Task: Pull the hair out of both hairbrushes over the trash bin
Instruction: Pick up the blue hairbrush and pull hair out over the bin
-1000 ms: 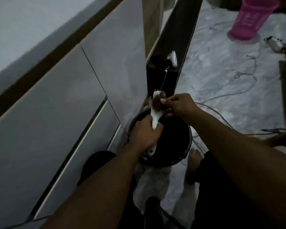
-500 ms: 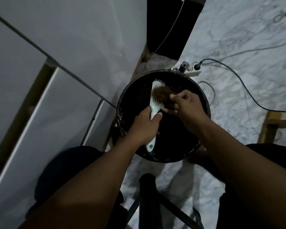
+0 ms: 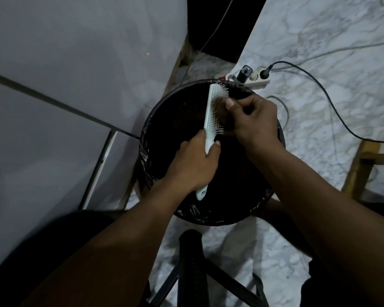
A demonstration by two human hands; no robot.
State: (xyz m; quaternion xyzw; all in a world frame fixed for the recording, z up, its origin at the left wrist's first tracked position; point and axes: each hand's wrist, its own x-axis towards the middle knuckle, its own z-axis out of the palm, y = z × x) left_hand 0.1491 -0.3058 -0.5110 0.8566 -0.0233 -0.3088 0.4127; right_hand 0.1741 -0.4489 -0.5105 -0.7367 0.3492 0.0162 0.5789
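Note:
A pale hairbrush (image 3: 210, 116) is held edge-on above the round black trash bin (image 3: 155, 120), bristles facing right. My left hand (image 3: 194, 165) is wrapped around its handle, whose tip sticks out below the hand. My right hand (image 3: 253, 120) pinches a brown clump of hair (image 3: 221, 108) sitting in the bristles. The bin is lined with a black bag and its inside is dark. Only one brush is in view.
White cabinet panels (image 3: 64, 107) stand on the left. A white power strip (image 3: 256, 79) with plugs and cables lies on the marble floor just behind the bin. A black stool frame (image 3: 190, 262) is below me, and a wooden leg (image 3: 359, 169) is at the right.
The view has tilted down onto the bin. The brush has turned edge-on and my right hand has closed tighter into the hair on the bristles.

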